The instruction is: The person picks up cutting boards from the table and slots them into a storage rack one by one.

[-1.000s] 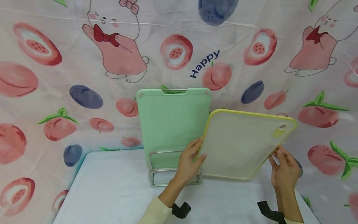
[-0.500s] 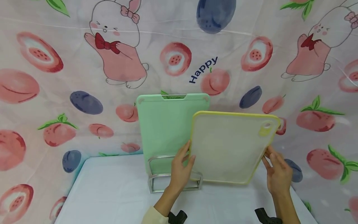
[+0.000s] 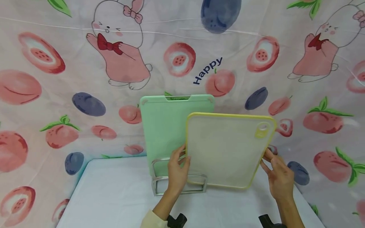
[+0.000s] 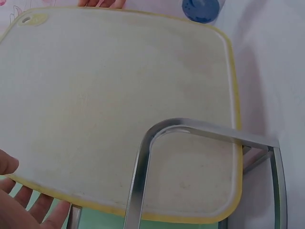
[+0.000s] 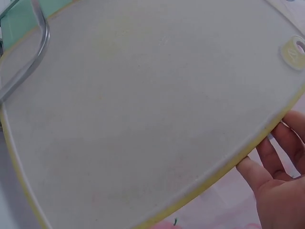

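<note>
A pale cutting board with a yellow rim (image 3: 228, 148) is held upright and slightly tilted between both hands. My left hand (image 3: 178, 171) grips its left edge, thumb on the front face and fingers behind. At the right edge, my right hand (image 3: 279, 175) pinches the rim below the yellow hanging hole. The board's lower left part is inside the metal rack (image 3: 159, 183), behind the front bar (image 4: 190, 125) in the left wrist view. Behind it, a green cutting board (image 3: 162, 129) stands upright in the same rack, its right part covered by the yellow-rimmed board.
The rack stands on a white-covered table (image 3: 114, 190). Close behind the table hangs a fabric backdrop (image 3: 176, 28) printed with fruit and rabbits. Black wrist straps (image 3: 176, 220) show at both wrists.
Both hands have moved left with the yellow-rimmed board, bringing its left side across the green board and into the rack. The green board and rack stay put.
</note>
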A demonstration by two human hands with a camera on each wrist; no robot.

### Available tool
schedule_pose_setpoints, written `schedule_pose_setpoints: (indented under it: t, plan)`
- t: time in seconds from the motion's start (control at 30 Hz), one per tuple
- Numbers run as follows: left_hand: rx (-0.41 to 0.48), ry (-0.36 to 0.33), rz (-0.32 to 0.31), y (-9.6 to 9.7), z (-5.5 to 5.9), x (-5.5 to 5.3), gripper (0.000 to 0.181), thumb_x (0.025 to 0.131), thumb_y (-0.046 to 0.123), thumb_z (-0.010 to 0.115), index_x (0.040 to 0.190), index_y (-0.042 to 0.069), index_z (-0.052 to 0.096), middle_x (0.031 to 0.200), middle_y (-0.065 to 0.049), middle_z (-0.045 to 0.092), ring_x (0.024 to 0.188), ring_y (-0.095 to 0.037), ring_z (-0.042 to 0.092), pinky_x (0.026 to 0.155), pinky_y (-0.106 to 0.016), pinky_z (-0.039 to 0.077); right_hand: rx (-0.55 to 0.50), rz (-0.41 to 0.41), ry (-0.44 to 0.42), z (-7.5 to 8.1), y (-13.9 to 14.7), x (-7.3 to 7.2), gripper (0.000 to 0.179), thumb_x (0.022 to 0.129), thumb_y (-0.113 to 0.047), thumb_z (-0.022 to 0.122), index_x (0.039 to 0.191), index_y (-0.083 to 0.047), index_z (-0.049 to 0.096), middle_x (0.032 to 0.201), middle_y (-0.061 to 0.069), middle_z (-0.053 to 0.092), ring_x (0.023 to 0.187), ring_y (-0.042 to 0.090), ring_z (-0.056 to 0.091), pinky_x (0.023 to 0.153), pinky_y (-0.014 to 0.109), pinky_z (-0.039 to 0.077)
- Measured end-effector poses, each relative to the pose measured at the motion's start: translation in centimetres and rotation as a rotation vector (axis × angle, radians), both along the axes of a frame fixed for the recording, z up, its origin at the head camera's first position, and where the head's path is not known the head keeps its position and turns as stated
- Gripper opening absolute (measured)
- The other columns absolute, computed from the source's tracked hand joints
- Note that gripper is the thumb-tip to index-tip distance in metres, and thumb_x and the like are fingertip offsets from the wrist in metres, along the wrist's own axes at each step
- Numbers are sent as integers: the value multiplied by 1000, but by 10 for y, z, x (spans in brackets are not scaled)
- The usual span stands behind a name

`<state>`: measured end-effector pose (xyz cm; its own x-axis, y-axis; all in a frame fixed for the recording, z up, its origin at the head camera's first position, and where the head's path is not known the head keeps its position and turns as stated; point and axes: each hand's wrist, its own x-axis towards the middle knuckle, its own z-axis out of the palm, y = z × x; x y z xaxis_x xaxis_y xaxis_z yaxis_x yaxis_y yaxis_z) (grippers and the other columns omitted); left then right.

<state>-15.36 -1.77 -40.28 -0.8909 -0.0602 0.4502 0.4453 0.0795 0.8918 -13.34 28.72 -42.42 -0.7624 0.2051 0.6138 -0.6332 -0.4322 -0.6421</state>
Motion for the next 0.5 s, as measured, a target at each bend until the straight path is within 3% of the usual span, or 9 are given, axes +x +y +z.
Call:
schedule_pose_setpoints:
  t: [0.33, 0.5]
  plan:
    - [7, -25, 51, -8, -7, 1, 40, 89, -11, 58, 128, -10, 51, 122, -23, 54, 111, -39, 53, 90, -45, 50, 50, 7, -9, -2, -8, 2, 33, 97, 16, 29, 128, 29, 30, 129, 25, 54, 114, 31, 54, 96, 39, 44]
    - [11, -58, 36, -12, -4, 6, 45, 89, -10, 59, 132, -9, 48, 125, -23, 51, 114, -39, 51, 93, -47, 47, 148, -75, -13, -4, -13, 0, 34, 95, 19, 32, 128, 28, 34, 123, 24, 55, 114, 28, 55, 95, 35, 44]
